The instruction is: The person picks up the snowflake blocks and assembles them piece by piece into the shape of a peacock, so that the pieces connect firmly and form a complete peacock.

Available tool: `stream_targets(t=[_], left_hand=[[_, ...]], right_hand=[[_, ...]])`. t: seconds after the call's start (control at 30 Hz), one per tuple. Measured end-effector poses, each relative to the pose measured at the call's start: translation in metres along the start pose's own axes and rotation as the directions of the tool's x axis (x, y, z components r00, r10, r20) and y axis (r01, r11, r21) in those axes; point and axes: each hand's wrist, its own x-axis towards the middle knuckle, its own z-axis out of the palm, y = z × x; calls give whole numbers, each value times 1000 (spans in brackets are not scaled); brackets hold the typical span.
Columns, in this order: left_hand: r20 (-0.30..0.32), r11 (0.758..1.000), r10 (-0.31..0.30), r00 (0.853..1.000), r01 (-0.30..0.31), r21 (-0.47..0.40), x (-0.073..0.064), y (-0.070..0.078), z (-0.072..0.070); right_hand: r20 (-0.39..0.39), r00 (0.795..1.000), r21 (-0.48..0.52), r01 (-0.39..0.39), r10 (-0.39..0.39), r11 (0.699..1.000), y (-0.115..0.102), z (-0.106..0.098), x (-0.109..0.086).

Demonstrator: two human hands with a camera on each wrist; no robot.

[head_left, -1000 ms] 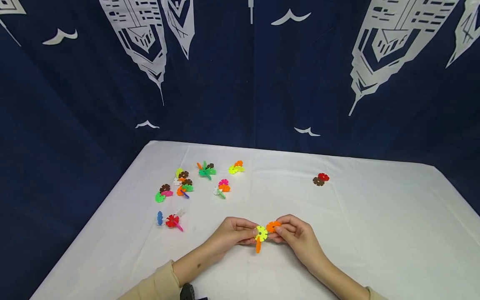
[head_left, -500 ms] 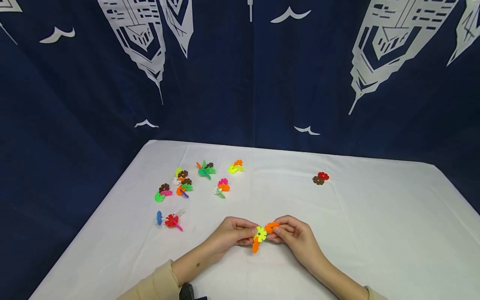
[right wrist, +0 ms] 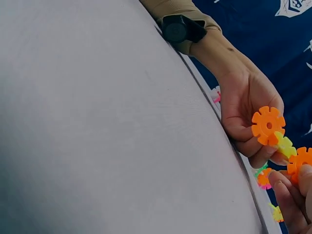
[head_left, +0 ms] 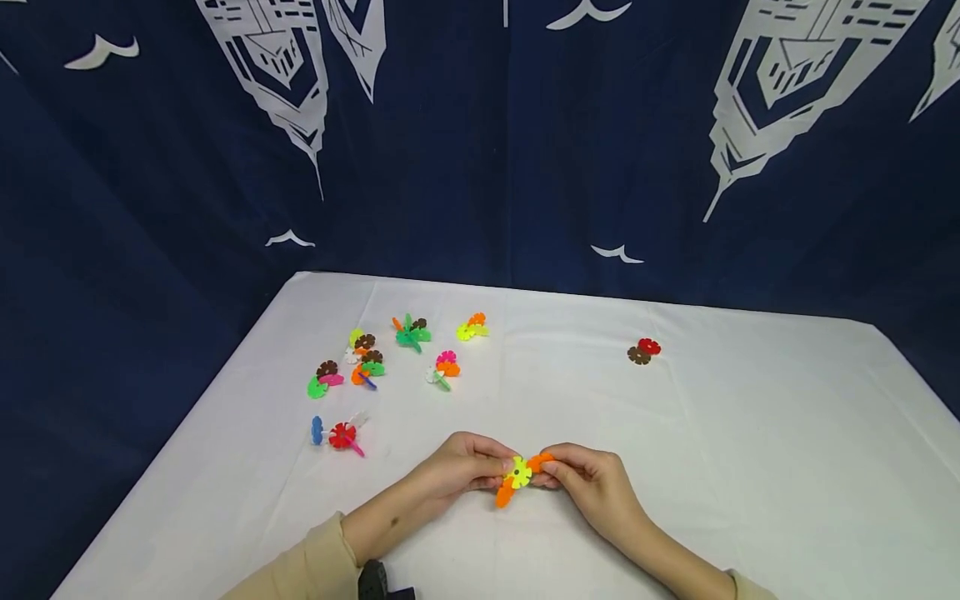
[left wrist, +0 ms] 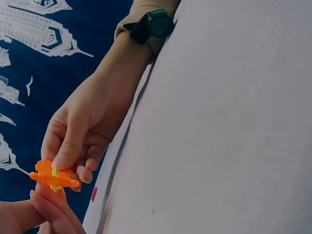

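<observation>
Low over the near middle of the table, my left hand (head_left: 465,467) pinches a yellow notched plastic disc (head_left: 519,472) at its left edge. One orange notched disc (head_left: 505,493) slants down from the yellow one. My right hand (head_left: 592,479) pinches a second orange disc (head_left: 538,462) between thumb and fingers, at the yellow disc's upper right edge. In the right wrist view, the yellow disc (right wrist: 284,144) sits between both orange discs, slotted into the left-hand one (right wrist: 268,126). Whether the right-hand one (right wrist: 300,161) is fully slotted in, I cannot tell.
Several joined clusters of coloured discs, such as a red, blue and pink one (head_left: 342,436) and a green one (head_left: 412,335), lie on the left of the white-covered table (head_left: 750,467). A red disc (head_left: 649,346) and a brown disc (head_left: 639,356) lie at back right.
The lower orange disc has swung leftward as the yellow disc turned. My right hand has tilted its orange disc more edge-on, with the fingers shifted slightly. The head view has tipped down a little.
</observation>
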Motion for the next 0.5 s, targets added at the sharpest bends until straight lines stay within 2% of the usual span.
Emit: stream_targets(t=[0.2, 0.4, 0.5], left_hand=[[-12, 1000, -14, 1000, 14, 3, 0, 3, 2], [3, 998, -27, 1000, 27, -53, 1, 1, 0], [18, 997, -36, 999, 38, -70, 1, 0, -1]], right_hand=[[-14, 999, -9, 29, -29, 1000, -3, 3, 0], [-22, 995, 138, -96, 100, 986, -7, 3, 2], [-24, 994, 152, -103, 108, 983, -7, 2, 1]])
